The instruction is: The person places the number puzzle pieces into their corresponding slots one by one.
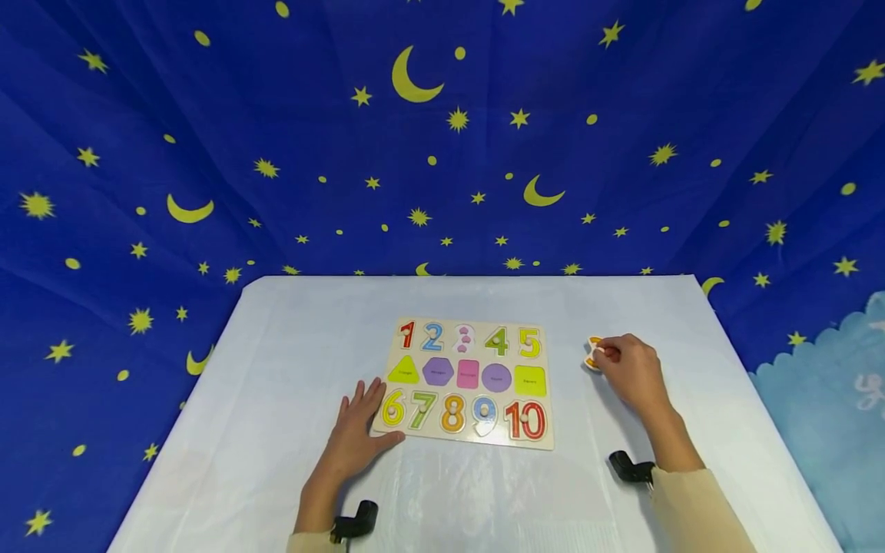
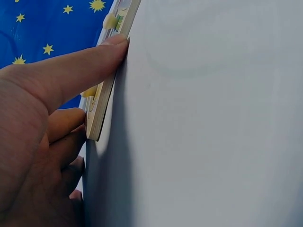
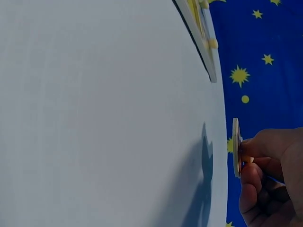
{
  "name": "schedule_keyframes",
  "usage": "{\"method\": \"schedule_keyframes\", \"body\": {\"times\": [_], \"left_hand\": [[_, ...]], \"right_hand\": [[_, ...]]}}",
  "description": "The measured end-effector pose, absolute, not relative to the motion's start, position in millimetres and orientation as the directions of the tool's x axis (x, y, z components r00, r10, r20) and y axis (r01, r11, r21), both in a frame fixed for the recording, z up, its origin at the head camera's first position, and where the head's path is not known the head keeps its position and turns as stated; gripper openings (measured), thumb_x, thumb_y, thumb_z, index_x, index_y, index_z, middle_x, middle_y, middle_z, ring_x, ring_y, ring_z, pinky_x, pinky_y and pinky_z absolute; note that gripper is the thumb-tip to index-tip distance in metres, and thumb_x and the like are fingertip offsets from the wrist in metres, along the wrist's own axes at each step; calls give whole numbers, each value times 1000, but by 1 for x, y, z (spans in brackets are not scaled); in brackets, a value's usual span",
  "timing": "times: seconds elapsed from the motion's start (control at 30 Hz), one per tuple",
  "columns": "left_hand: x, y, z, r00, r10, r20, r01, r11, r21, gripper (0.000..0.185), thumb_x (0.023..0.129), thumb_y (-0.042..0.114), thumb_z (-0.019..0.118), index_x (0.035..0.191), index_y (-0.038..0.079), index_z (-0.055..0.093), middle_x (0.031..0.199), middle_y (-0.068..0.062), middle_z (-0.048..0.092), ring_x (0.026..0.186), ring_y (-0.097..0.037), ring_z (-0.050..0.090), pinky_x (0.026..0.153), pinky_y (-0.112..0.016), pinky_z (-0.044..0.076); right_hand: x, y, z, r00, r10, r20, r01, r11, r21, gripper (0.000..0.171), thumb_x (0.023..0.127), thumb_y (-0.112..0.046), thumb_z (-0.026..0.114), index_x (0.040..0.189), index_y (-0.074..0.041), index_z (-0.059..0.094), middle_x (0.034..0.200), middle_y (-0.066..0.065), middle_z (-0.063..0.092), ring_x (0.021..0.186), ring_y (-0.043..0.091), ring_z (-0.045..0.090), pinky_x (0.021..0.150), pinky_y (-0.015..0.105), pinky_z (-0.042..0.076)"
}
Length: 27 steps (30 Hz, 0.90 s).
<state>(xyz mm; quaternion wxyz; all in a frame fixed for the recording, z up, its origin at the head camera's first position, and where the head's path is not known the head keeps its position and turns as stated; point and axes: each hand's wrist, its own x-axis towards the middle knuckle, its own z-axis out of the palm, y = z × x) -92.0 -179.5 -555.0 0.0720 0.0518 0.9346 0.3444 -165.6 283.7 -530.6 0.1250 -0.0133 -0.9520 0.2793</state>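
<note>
A wooden number puzzle board [image 1: 470,438] lies flat on the white table, with colored digits in its top and bottom rows and printed shapes between them. Pink hearts show in the recess for 3 [image 1: 464,339]. My left hand [image 1: 356,438] rests at the board's lower left corner, thumb along the near edge and fingers against the left side. To the right of the board, my right hand [image 1: 632,372] pinches an orange number puzzle piece [image 1: 591,354] with a pale rim by its knob. In the right wrist view that piece [image 3: 236,149] is held edge-on, above the table.
The white table [image 1: 276,369] surrounds the board on all sides. Behind it hangs a blue curtain [image 1: 470,153] with yellow stars and moons. A black wrist camera mount [image 1: 356,521] sits at the left wrist, another black mount [image 1: 629,467] at the right.
</note>
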Motion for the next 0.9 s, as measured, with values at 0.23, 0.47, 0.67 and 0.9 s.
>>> {"method": "schedule_keyframes", "body": {"times": [0.23, 0.47, 0.67, 0.9], "left_hand": [[-94, -181, -554, -982, 146, -116, 39, 769, 638, 97, 75, 40, 81, 151, 9, 30, 157, -3, 23, 146, -27, 5, 116, -49, -2], [-94, -179, -554, -980, 144, -135, 25, 766, 642, 97, 75, 39, 81, 151, 8, 30, 157, -3, 23, 146, -28, 4, 116, -48, -3], [-94, -179, -555, -983, 146, -108, 41, 758, 651, 96, 75, 39, 81, 151, 8, 31, 157, -4, 24, 145, -28, 6, 116, -49, -2], [-94, -180, -555, -985, 145, -90, 52, 758, 650, 96, 74, 39, 82, 150, 8, 32, 156, -4, 26, 145, -29, 7, 116, -50, -1]], "right_hand": [[-170, 270, -530, -975, 83, 208, -44, 840, -541, 25, 84, -13, 71, 101, 6, 70, 84, 11, 60, 73, 24, 55, 60, 36, 47], [-174, 258, -530, -981, 71, 178, -37, 841, -540, 24, 85, -13, 68, 100, 5, 70, 83, 10, 60, 73, 24, 54, 63, 36, 47], [-178, 248, -529, -985, 63, 159, -34, 840, -541, 24, 85, -14, 67, 100, 4, 70, 84, 9, 59, 73, 24, 53, 63, 34, 49], [-183, 237, -529, -992, 38, 124, -37, 832, -554, 26, 87, -17, 67, 103, 3, 70, 85, 9, 59, 75, 23, 53, 66, 33, 49]]}}
